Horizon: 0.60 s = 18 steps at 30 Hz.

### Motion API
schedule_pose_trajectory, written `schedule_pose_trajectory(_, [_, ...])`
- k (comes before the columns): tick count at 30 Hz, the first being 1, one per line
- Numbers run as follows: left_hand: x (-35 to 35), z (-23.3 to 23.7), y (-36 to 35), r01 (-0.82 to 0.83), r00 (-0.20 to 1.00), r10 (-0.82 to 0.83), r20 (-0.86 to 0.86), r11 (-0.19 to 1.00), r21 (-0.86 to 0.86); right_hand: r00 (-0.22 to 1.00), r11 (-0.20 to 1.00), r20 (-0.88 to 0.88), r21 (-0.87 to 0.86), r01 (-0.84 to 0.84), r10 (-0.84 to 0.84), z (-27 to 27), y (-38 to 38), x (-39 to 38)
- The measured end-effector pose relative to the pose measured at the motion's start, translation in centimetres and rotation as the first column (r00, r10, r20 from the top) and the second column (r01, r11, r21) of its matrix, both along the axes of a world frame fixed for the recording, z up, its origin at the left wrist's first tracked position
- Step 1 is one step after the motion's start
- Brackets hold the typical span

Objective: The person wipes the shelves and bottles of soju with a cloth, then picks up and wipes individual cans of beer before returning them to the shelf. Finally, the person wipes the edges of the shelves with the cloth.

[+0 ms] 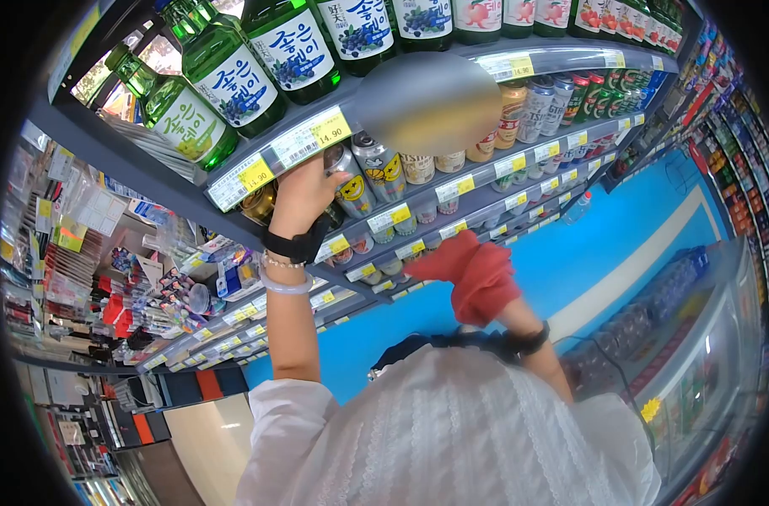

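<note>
Left hand: the left hand (310,192) reaches in under the edge of the top shelf (296,135), its thumb against a silver can (348,196); the fingers are hidden there, so I cannot tell whether the grasp is wide or narrow.
Right hand: the right hand (509,314) holds a bunched red cloth (471,274), which covers the fingers and hangs in front of the lower shelves, apart from the cans.
Silver can: upright on the shelf below the bottles, just beside a second can (379,173) with a yellow design; a gold can (258,205) stands on the other side of the hand.
Row of cans: more cans (511,114) line the same shelf towards the far end, some white, some red, some green (a blurred oval patch hides part of the row).
Top shelf: green bottles (296,52) with fruit labels stand on it, above price tags (315,135) reading 14.90.
Left wrist: a black band (296,244), a beaded bracelet (283,262) and a pale bangle (287,285).
Right wrist: a dark band (529,339).
Floor: blue (376,346), with a pale stripe; a clear bottle (578,207) is near the far end of the shelves.
</note>
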<state>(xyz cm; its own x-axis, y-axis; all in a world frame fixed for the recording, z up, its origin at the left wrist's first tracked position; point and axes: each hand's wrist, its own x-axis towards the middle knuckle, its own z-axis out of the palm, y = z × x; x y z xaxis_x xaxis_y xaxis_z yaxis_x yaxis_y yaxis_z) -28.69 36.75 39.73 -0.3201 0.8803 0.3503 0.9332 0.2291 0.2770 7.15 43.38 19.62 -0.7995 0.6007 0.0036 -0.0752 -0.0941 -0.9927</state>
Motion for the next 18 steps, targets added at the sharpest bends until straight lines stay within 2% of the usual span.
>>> schedule_pose_trajectory(1, [0.7, 0.1, 0.0, -0.007, 0.998, 0.007, -0.06, 1.0, 0.01, 0.998, 0.988, -0.056, -0.156, 0.013, -0.023, 0.0, 0.2, -0.4])
schedule_pose_trajectory(2, [1.4, 0.1, 0.2, -0.013, 0.993, 0.015, -0.12, 1.0, 0.021, 0.998, 0.988, -0.055, -0.157, 0.014, -0.022, 1.2, 0.2, -0.6])
schedule_pose_trajectory(3, [1.9, -0.3, 0.6, -0.013, 0.993, 0.015, -0.118, 1.0, 0.021, 0.965, 0.957, -0.263, -0.28, -0.07, -0.006, 2.6, 0.2, -0.6])
schedule_pose_trajectory(4, [2.4, -0.7, 1.1, 0.036, 0.973, -0.002, -0.231, 0.989, 0.145, 0.888, 0.909, -0.46, -0.377, -0.176, -0.019, 3.6, 0.2, -0.7])
schedule_pose_trajectory(5, [2.9, -1.1, 1.4, 0.098, 0.94, -0.003, -0.341, 0.961, 0.26, 0.888, 0.909, -0.459, -0.378, -0.175, -0.019, 3.6, 0.6, -1.0])
schedule_pose_trajectory(6, [3.2, -1.1, 1.8, 0.097, 0.94, -0.003, -0.34, 0.961, 0.261, 0.9, 0.94, -0.436, -0.302, -0.161, 0.014, 3.6, 0.9, -1.4])
schedule_pose_trajectory(7, [3.3, -1.0, 2.4, 0.047, 0.956, 0.01, -0.292, 0.981, 0.187, 0.911, 0.964, -0.409, -0.223, -0.148, 0.046, 3.9, 1.3, -1.7])
schedule_pose_trajectory(8, [3.6, -0.8, 2.8, 0.0, 0.969, 0.027, -0.246, 0.994, 0.11, 0.912, 0.964, -0.407, -0.222, -0.148, 0.046, 4.2, 1.6, -2.0])
schedule_pose_trajectory(10, [4.3, -0.7, 3.4, -0.059, 0.972, 0.067, -0.224, 0.997, 0.045, 0.98, 0.996, -0.182, -0.042, -0.082, 0.073, 5.3, 2.1, -2.5])
schedule_pose_trajectory(13, [4.5, -1.1, 4.2, -0.044, 0.964, 0.073, -0.257, 0.992, 0.117, 0.986, 0.967, 0.164, 0.246, -0.06, 0.019, 6.8, 2.5, -3.0])
schedule_pose_trajectory(16, [4.4, -1.2, 4.5, -0.108, 0.955, 0.136, -0.262, 0.987, 0.118, 0.992, 0.969, 0.123, 0.24, -0.053, 0.023, 6.4, 2.6, -3.6])
schedule_pose_trajectory(17, [4.4, -0.9, 4.6, -0.076, 0.974, 0.098, -0.203, 0.991, 0.112, 0.992, 0.97, 0.123, 0.238, -0.053, 0.024, 6.6, 2.3, -3.7])
schedule_pose_trajectory(18, [4.5, -0.6, 4.6, -0.044, 0.988, 0.059, -0.144, 0.993, 0.109, 1.0, 0.957, 0.029, 0.289, 0.001, -0.01, 6.9, 1.9, -3.8])
